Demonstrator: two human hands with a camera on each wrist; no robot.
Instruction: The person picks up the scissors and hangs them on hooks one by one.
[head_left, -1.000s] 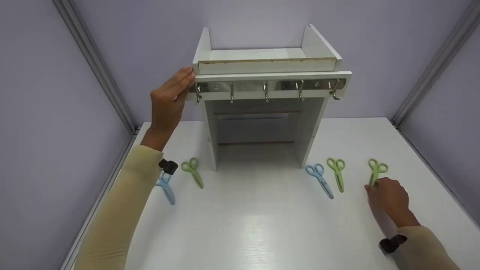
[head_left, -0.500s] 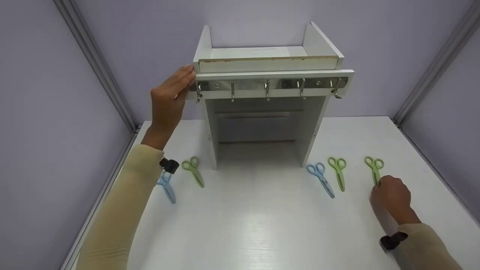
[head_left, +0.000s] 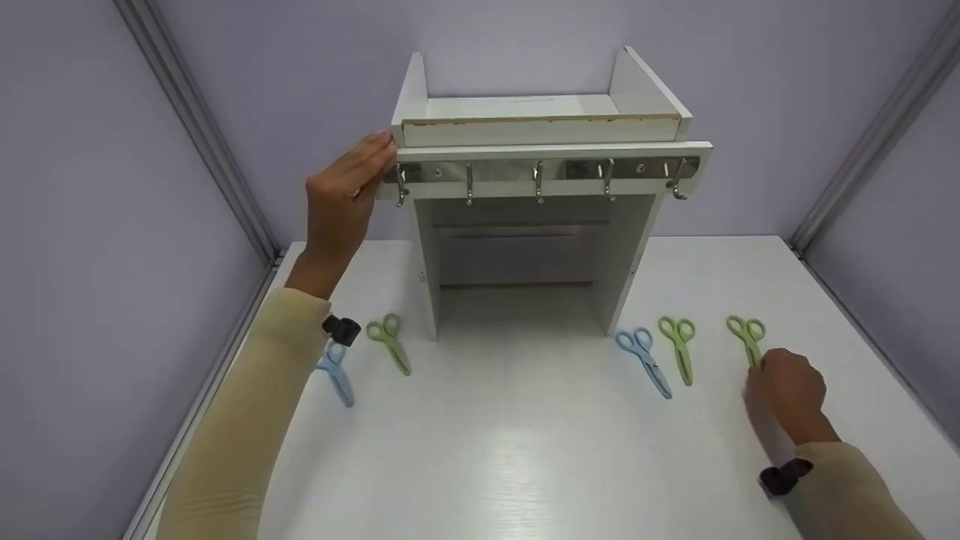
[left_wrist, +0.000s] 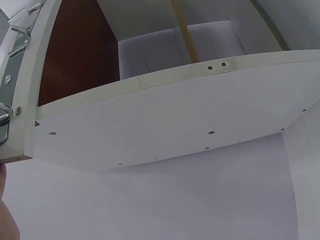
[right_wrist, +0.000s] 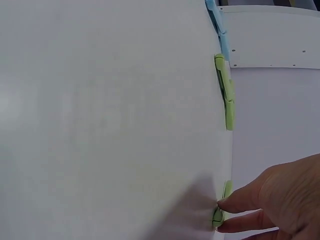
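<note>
1. Left hand (head_left: 341, 199): raised, fingers straight and together, flat against the left end of the white rack (head_left: 536, 127) at the hook rail (head_left: 540, 171). Touching, not gripping. Left wrist view shows only the rack's side panel from below and a sliver of the hand at the lower left edge.
2. Right hand (head_left: 787, 390): low on the table (head_left: 510, 450), right side. Fingertips (right_wrist: 227, 204) pinch the blade end of the far-right green scissors (head_left: 748, 336); right wrist view confirms contact w/ thumb and finger closed on the tip.
3. Far-right green scissors: lying flat on the table, handles toward the rack, blades toward the person, partly hidden under the hand.
4. Other scissors, right of rack: second green pair (head_left: 679, 345) and blue pair (head_left: 643, 360), side by side, apart from each other and from the hand.
5. Left of rack: green pair (head_left: 390, 341) near the rack's left leg; blue pair (head_left: 336, 371) partly hidden by the left sleeve.
6. Rack: upright at the table's rear centre, five metal hooks along the rail, all bare.
</note>
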